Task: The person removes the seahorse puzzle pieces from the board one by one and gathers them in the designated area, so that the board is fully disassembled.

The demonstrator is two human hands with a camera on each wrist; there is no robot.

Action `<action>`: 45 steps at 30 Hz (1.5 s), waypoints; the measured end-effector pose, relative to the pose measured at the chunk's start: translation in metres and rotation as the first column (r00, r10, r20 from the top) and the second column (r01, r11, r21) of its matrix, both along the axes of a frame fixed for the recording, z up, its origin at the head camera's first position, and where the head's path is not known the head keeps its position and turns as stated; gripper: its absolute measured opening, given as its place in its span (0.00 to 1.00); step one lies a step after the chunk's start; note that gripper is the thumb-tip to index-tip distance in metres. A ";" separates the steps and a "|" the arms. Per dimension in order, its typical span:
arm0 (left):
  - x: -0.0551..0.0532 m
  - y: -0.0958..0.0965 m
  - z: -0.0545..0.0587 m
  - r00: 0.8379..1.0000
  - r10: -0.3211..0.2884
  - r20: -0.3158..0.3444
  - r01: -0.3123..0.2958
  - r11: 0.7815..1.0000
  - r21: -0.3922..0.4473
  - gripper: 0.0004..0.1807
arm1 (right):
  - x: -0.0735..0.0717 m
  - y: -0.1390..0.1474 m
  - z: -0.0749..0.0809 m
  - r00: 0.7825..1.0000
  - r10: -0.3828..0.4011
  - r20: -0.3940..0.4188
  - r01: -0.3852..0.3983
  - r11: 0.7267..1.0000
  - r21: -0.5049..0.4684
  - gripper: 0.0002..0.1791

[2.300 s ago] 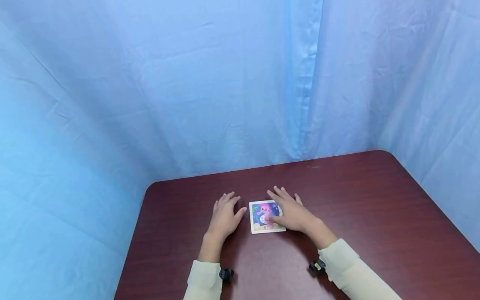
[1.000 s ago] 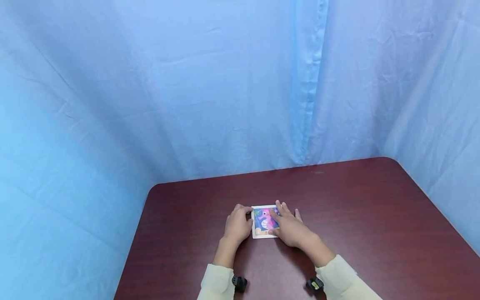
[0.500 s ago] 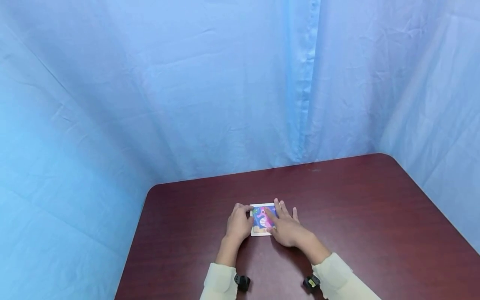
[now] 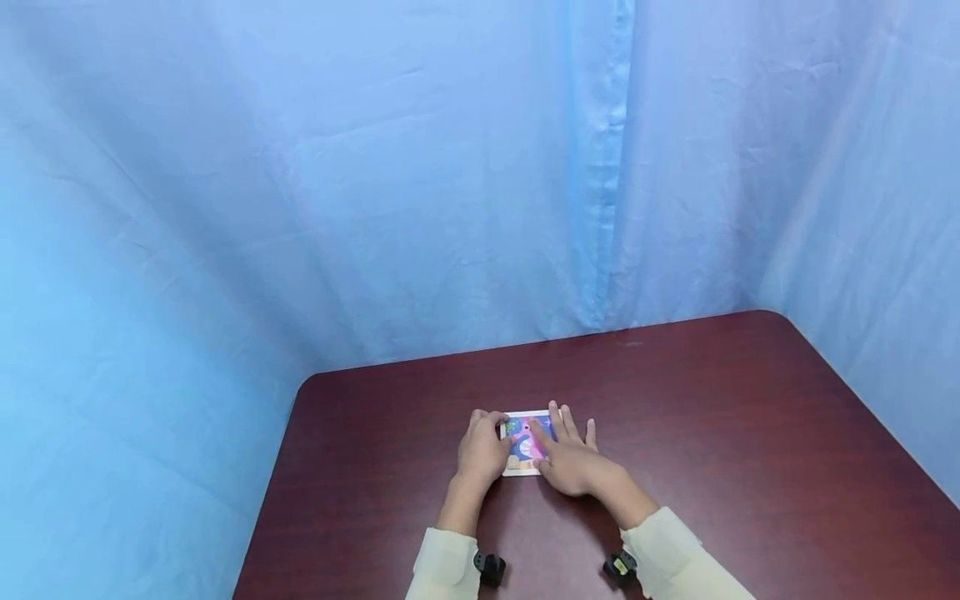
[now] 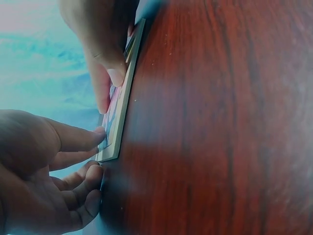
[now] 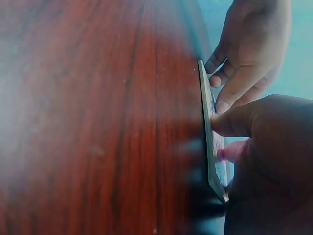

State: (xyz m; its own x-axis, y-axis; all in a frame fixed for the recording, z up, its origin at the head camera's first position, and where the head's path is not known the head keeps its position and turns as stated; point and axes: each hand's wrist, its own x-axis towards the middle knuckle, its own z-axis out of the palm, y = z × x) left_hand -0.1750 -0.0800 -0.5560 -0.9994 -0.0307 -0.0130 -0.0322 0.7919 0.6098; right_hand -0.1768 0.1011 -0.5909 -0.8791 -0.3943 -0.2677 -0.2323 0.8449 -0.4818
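A small square puzzle board (image 4: 524, 449) with a pink seahorse picture and a pale frame lies flat on the table. My left hand (image 4: 482, 450) grips its left side, its thumb over the picture and an index fingertip at the far left corner. In the left wrist view, this hand's other fingers (image 5: 88, 183) curl beside the edge of the board (image 5: 121, 125). My right hand (image 4: 573, 467) lies across the right part with extended fingers, the index on the seahorse, hiding the right edge. In the right wrist view, its thumb (image 6: 230, 122) touches the surface near the frame.
The dark red-brown wooden table (image 4: 697, 433) extends around the hands on all sides. Light blue curtains (image 4: 450, 183) hang behind its far edge and at both sides. A small black camera is on each wrist, the left one (image 4: 491, 569) and the right one (image 4: 619, 567).
My left hand came from beside the board to its left side, and its thumb has moved further over the picture. My right hand's index finger has moved onto the seahorse.
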 end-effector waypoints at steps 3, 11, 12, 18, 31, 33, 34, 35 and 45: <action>0.000 0.003 0.000 1.000 0.006 -0.003 -0.006 1.000 0.002 0.19 | 0.000 0.000 -0.001 1.000 -0.007 0.007 0.007 1.000 0.007 0.37; -0.003 0.011 0.000 0.992 0.062 -0.109 -0.078 0.985 -0.151 0.15 | 0.000 -0.001 0.001 1.000 -0.015 -0.003 0.015 1.000 0.004 0.37; -0.003 0.012 0.000 0.991 0.070 -0.114 -0.089 0.983 -0.163 0.15 | 0.000 -0.002 0.000 1.000 -0.012 0.001 0.012 1.000 0.007 0.37; -0.004 0.012 -0.002 0.987 0.120 -0.107 -0.132 0.984 -0.120 0.13 | 0.001 -0.004 -0.004 1.000 -0.014 -0.001 0.014 1.000 -0.006 0.37; -0.013 0.014 0.001 0.988 0.150 -0.023 -0.151 0.987 -0.055 0.14 | 0.005 -0.005 0.011 1.000 -0.011 0.003 0.012 0.999 -0.031 0.37; -0.013 0.014 0.001 0.989 0.147 -0.026 -0.148 0.988 -0.043 0.15 | 0.004 -0.005 0.010 1.000 -0.020 0.004 0.020 1.000 -0.023 0.37; -0.013 0.014 0.001 0.989 0.145 -0.029 -0.146 0.988 -0.040 0.15 | 0.004 -0.005 0.010 1.000 -0.024 0.004 0.024 1.000 -0.020 0.37; -0.014 0.014 0.001 0.989 0.143 -0.033 -0.144 0.989 -0.036 0.16 | 0.003 -0.005 0.009 1.000 -0.027 0.005 0.027 1.000 -0.014 0.36; -0.012 0.009 0.004 0.992 0.121 -0.039 -0.121 0.992 0.020 0.11 | 0.003 -0.005 0.011 1.000 -0.020 0.023 0.020 1.000 -0.004 0.36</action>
State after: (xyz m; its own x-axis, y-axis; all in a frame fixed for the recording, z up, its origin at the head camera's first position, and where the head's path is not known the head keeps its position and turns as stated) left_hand -0.1870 -0.0706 -0.5515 -0.9881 -0.1516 0.0255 -0.1024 0.7728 0.6263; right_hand -0.1736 0.0959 -0.5798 -0.8805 -0.3781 -0.2858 -0.2044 0.8470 -0.4907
